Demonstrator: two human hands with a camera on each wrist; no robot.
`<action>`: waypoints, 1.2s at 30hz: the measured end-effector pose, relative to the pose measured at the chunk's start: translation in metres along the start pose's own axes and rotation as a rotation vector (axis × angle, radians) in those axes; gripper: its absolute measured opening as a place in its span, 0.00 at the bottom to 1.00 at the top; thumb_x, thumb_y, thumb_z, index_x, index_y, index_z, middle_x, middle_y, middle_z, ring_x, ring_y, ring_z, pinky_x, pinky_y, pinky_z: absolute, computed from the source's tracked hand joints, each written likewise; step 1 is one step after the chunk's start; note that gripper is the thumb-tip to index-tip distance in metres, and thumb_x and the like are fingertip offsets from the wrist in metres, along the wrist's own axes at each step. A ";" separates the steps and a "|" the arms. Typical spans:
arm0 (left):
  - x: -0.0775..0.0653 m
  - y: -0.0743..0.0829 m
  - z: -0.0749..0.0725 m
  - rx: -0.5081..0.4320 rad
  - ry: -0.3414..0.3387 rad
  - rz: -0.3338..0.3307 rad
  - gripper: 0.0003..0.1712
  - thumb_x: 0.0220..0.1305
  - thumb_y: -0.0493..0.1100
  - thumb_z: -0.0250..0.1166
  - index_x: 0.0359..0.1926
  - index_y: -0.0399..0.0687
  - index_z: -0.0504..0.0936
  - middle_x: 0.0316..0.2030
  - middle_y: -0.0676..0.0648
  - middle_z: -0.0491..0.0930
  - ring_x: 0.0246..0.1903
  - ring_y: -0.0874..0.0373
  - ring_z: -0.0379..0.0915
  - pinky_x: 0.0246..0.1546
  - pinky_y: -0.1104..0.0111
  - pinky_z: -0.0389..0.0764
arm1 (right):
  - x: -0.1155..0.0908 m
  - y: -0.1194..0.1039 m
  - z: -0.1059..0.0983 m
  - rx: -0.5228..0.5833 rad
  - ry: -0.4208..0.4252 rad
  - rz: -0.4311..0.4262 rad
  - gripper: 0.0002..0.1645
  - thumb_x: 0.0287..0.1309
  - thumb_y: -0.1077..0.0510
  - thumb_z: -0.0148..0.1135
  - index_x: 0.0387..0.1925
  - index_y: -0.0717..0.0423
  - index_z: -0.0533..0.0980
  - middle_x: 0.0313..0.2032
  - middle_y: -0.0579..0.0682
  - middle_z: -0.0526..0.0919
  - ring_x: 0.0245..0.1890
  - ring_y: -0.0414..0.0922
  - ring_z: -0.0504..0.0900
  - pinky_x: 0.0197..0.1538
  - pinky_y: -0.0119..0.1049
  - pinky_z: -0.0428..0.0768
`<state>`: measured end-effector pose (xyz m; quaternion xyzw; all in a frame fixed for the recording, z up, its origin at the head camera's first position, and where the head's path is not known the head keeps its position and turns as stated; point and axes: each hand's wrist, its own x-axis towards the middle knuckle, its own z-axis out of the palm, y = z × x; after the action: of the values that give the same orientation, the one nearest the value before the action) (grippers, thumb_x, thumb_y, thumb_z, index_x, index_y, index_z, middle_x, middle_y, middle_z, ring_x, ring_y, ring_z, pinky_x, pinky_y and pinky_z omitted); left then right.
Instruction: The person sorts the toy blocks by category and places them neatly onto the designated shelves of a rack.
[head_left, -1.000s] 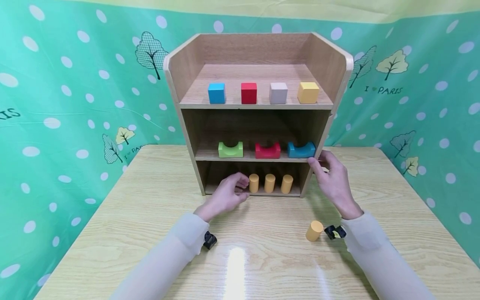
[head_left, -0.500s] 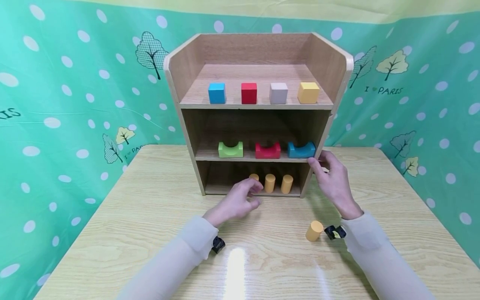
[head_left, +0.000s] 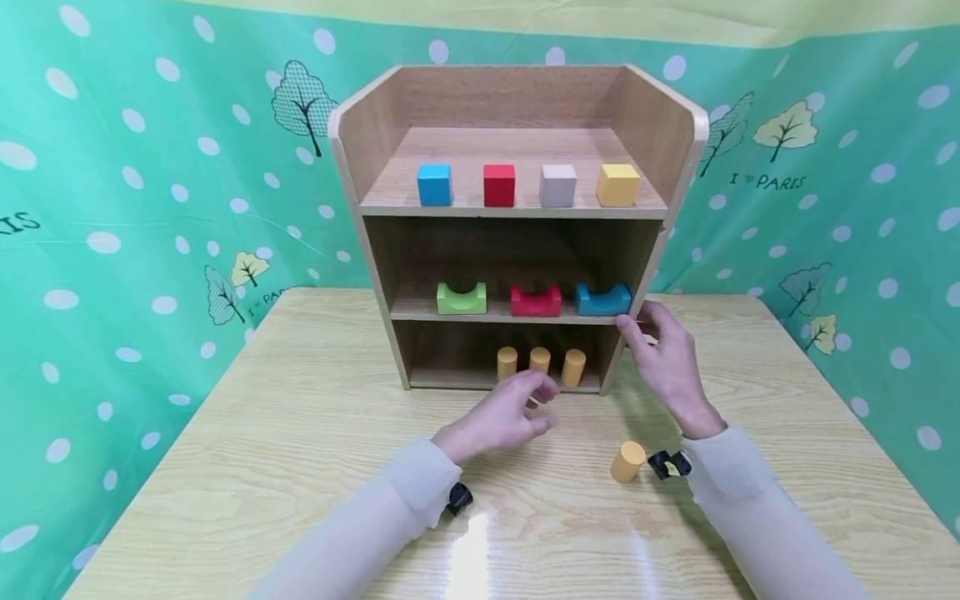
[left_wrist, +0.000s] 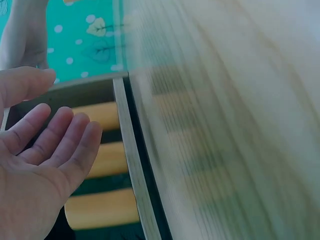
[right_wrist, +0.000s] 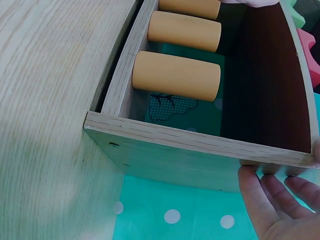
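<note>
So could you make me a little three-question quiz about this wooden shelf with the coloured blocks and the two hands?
1. True or false: the left hand grips a yellow wooden cylinder.
2. How many yellow wooden cylinders stand on the bottom shelf of the wooden shelf unit?
3. The right hand touches: A the lone yellow cylinder on the wooden table; B the shelf unit's right side panel; C the red wooden cube.

Key: 1 false, it is empty; 2 three; 3 B.
</note>
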<state>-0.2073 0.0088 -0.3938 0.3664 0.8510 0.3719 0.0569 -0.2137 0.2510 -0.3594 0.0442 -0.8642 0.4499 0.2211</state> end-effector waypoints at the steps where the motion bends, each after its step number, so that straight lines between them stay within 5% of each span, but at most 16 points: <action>1: 0.001 0.001 0.002 0.009 -0.006 0.010 0.21 0.58 0.36 0.67 0.52 0.39 0.75 0.47 0.47 0.77 0.47 0.56 0.76 0.49 0.72 0.75 | 0.000 0.000 0.000 0.001 0.002 -0.003 0.34 0.64 0.38 0.52 0.61 0.57 0.68 0.50 0.57 0.76 0.51 0.54 0.76 0.49 0.55 0.78; 36: 0.018 0.033 0.042 -0.087 -0.104 0.138 0.22 0.55 0.36 0.70 0.51 0.39 0.75 0.48 0.47 0.78 0.47 0.65 0.75 0.46 0.79 0.74 | 0.000 0.000 0.000 0.003 0.023 -0.033 0.30 0.65 0.41 0.53 0.59 0.59 0.70 0.48 0.58 0.78 0.49 0.55 0.77 0.48 0.56 0.78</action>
<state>-0.1854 0.0605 -0.3983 0.4403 0.8027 0.3918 0.0913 -0.2140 0.2510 -0.3596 0.0536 -0.8601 0.4477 0.2385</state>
